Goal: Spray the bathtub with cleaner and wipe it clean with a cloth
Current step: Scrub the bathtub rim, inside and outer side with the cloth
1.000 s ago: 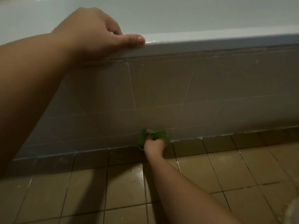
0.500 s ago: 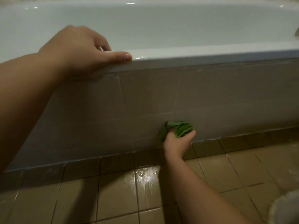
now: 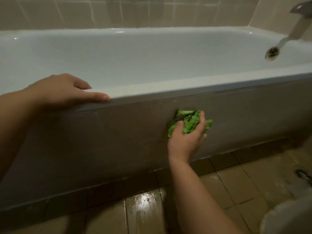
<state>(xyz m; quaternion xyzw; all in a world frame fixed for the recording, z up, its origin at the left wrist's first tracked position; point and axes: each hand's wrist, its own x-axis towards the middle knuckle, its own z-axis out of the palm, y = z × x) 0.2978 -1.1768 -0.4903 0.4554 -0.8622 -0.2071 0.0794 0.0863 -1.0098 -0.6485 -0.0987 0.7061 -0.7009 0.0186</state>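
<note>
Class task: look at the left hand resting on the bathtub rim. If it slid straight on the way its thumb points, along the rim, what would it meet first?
Nothing, as far as the picture shows. The left hand points rightward along the bathtub rim, which looks bare to the frame's edge.

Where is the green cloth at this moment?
In the head view, the green cloth is right of centre, bunched in the right hand and pressed against the tiled side panel, just below the bathtub rim.
</note>
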